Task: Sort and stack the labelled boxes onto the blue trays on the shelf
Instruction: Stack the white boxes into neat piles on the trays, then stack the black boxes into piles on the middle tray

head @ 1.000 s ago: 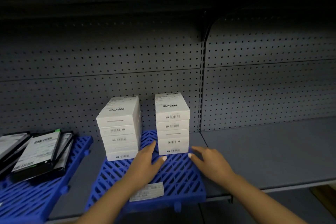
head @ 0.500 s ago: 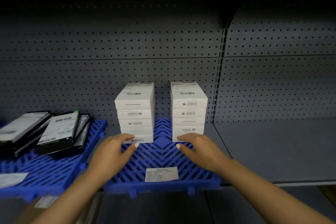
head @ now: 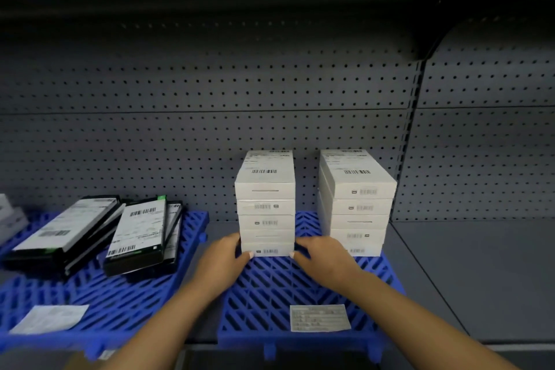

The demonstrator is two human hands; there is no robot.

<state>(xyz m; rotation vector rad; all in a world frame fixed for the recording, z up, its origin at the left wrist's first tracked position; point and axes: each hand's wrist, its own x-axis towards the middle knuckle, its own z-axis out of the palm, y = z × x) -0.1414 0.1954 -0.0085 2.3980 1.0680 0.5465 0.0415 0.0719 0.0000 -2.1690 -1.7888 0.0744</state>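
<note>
Your left hand (head: pixel 223 255) and right hand (head: pixel 319 255) clasp the bottom of the left white stack (head: pixel 265 204), which stands on the blue tray (head: pixel 300 288) just left of the right stack (head: pixel 357 204). Press evenly from both sides and slide it low, so the upper boxes don't shear off.

Grey shelf (head: pixel 468 273) carries two blue trays (head: pixel 270 288) (head: pixel 99 294) side by side.
</note>
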